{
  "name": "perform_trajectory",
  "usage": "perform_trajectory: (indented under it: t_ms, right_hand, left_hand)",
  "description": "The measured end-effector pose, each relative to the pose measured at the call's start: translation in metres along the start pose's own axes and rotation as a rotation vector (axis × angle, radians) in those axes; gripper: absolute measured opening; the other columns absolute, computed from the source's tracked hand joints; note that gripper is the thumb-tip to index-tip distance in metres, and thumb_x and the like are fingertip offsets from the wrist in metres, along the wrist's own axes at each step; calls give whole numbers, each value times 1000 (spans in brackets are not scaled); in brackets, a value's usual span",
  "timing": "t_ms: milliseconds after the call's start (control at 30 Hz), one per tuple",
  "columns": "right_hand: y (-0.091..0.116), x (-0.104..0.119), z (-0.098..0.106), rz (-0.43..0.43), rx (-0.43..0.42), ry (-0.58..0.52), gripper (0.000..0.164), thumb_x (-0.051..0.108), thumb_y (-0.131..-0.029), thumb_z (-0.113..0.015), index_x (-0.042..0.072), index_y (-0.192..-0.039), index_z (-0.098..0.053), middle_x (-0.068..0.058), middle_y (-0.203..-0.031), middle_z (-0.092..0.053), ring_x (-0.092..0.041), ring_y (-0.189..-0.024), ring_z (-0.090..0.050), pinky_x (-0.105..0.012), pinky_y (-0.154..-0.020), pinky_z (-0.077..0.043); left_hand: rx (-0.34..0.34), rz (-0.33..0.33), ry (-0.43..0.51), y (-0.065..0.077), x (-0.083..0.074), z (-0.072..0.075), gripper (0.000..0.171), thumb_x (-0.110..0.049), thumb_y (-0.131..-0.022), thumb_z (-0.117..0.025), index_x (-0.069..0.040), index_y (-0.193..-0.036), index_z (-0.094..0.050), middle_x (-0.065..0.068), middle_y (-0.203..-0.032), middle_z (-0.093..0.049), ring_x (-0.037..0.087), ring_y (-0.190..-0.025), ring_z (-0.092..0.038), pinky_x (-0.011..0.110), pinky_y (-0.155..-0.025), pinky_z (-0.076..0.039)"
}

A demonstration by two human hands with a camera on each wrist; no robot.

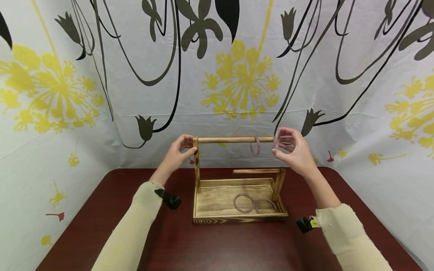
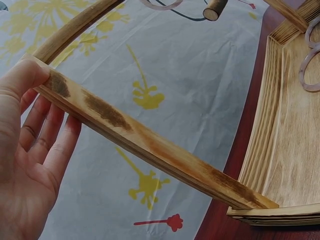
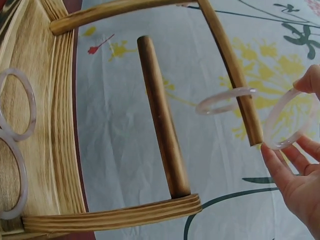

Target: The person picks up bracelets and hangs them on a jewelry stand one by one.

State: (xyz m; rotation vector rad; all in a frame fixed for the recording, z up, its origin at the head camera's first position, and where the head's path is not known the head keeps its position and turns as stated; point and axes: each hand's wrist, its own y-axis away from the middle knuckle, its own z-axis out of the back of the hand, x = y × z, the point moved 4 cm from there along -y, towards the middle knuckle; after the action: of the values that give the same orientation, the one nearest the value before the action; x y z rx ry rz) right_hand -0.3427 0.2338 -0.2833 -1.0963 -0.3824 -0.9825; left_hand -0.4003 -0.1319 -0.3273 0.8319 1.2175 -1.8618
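Note:
A wooden bangle stand has a tall left post (image 1: 197,169) and a long upper rod (image 1: 227,140). My left hand (image 1: 177,152) grips the post's top, thumb on the near face and fingers behind. In my right hand (image 1: 298,154), thumb and fingertips pinch a pale pink translucent bangle (image 1: 276,138). That bangle is right at the rod's free end; in the right wrist view it stands just beyond the tip. Another pale pink bangle (image 3: 217,110) hangs around the upper rod, a short way in from the tip.
Two more bangles, a left one (image 1: 234,203) and a right one (image 1: 266,200), lie in the stand's wooden tray (image 1: 237,219). A shorter lower rod (image 1: 255,171) extends left from the right post (image 1: 278,184). Behind the dark red table (image 1: 220,244) hangs a patterned cloth (image 1: 210,101).

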Motion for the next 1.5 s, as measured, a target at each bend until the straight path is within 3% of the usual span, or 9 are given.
perform_trajectory:
  t_ms: [133,267,500,633,833,1133,1367,1500]
  right_hand:
    - [-5,-7,1,-18,6,38,65,4,-86,-72,0,-144,-42,-19,-135,-48,-25,-116,-55,-5,-90,-48]
    - [-9,-13,0,-26,17,61,66,6,-87,-72,2,-146,-42,-20,-137,-47,-33,-119,-56,-16,-95,-53]
    - [-16,-21,-3,-29,40,39,67,6,-87,-72,2,-147,-42,-20,-137,-47,-34,-120,-56,-16,-95,-53]
    - [-19,-27,-6,-36,46,41,66,7,-88,-72,3,-147,-43,-19,-136,-49,-31,-119,-57,-25,-97,-55]
    - [-21,-32,-10,-40,51,32,64,7,-89,-71,2,-146,-43,-20,-135,-51,-28,-116,-57,-15,-94,-53]
    - [-21,-38,-18,-47,75,9,63,7,-90,-69,0,-146,-43,-23,-135,-50,-41,-117,-58,-19,-94,-54]
    - [-21,-40,-21,-44,82,-1,62,7,-90,-69,1,-146,-44,-23,-133,-49,-43,-118,-58,-23,-94,-55]
    - [-21,-42,-24,-58,91,-26,62,7,-90,-70,0,-146,-43,-24,-136,-47,-44,-120,-58,-16,-92,-54]
  left_hand:
    - [5,12,2,0,-1,-1,32,-5,-98,-61,4,-128,-51,25,-124,-56,40,-121,-55,51,-109,-45]
    - [7,8,-3,0,-3,-1,33,-5,-99,-60,4,-128,-50,24,-125,-56,39,-121,-56,51,-109,-45]
    - [1,9,9,0,-2,-1,32,-4,-98,-60,4,-128,-50,25,-123,-56,40,-120,-56,54,-109,-44]
    - [-2,9,16,0,-2,0,32,-4,-98,-60,5,-128,-50,26,-124,-56,41,-120,-56,55,-109,-43]
    - [-2,7,18,2,-4,-1,32,-4,-98,-60,5,-128,-51,26,-123,-57,42,-120,-56,56,-109,-43]
    - [-8,-1,22,2,-3,-1,32,-3,-98,-61,5,-127,-51,27,-122,-57,42,-119,-56,54,-109,-44]
    - [-11,-17,5,3,-3,0,31,-3,-98,-60,5,-127,-51,26,-122,-57,42,-118,-56,53,-108,-45]
    - [-10,-25,10,2,-3,0,31,-3,-98,-60,5,-126,-51,26,-121,-57,41,-118,-57,54,-107,-45]
